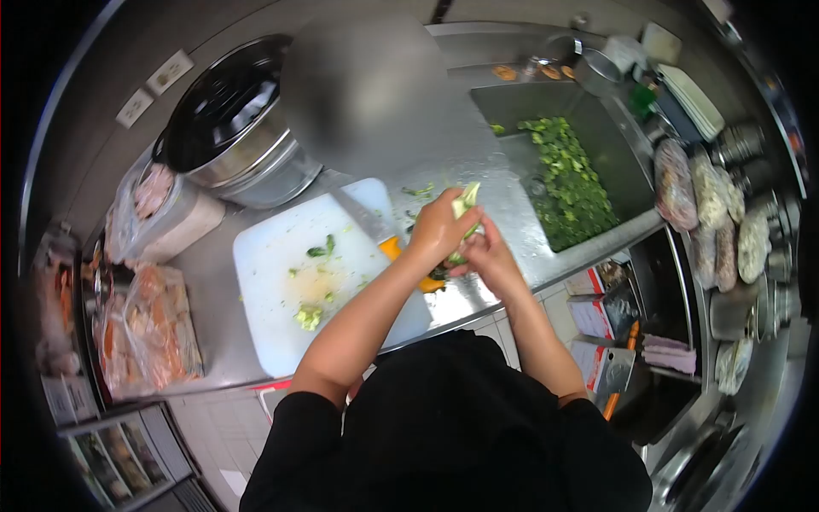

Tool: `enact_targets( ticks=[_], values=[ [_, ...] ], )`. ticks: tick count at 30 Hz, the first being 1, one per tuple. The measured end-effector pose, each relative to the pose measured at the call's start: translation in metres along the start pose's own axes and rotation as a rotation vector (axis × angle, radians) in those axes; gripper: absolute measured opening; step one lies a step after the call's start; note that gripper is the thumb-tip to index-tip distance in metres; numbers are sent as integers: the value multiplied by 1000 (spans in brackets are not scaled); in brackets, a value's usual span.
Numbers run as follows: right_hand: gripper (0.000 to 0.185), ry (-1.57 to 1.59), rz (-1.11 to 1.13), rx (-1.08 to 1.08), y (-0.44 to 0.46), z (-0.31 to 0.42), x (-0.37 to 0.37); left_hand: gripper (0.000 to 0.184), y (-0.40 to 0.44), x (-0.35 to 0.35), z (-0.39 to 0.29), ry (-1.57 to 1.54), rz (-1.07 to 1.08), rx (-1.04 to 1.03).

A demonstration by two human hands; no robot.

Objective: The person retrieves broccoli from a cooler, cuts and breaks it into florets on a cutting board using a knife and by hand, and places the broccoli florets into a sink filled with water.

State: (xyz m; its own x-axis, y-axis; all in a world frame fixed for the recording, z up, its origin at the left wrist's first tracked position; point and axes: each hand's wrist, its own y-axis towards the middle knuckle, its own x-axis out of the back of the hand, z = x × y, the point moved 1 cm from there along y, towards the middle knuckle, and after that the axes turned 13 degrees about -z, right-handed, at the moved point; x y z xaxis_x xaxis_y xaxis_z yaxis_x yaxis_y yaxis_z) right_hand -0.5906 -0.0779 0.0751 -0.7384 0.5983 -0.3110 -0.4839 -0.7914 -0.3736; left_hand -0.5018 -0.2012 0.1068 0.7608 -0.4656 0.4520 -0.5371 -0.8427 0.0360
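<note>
My left hand (pixel 440 227) is closed around a pale green vegetable stalk (pixel 466 198), whose upper end sticks out past the fingers. Close beside it, my right hand (pixel 487 256) has its fingers curled against the lower part of the same stalk. Under my left forearm lies a knife (pixel 362 215) with a yellow handle, its blade across the corner of a white cutting board (pixel 264 256). Another yellow-orange piece (pixel 432 285) shows below my hands; its kind is unclear. A pale green chunk (pixel 309 318) and dark green scraps (pixel 322 247) lie on the board.
The sink (pixel 512 107) on the right holds many cut green vegetable pieces (pixel 570 183). At the back left stands a large metal pot (pixel 247 162). Bagged food (pixel 158 324) sits left of the board. Filled plastic bags (pixel 706 209) line the right-hand shelf.
</note>
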Motion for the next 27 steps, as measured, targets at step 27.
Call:
enact_targets(
  ticks=[27],
  values=[
    [63, -1381, 348, 526, 52, -57, -102, 42, -237, 157, 142, 504, -841, 370]
  ],
)
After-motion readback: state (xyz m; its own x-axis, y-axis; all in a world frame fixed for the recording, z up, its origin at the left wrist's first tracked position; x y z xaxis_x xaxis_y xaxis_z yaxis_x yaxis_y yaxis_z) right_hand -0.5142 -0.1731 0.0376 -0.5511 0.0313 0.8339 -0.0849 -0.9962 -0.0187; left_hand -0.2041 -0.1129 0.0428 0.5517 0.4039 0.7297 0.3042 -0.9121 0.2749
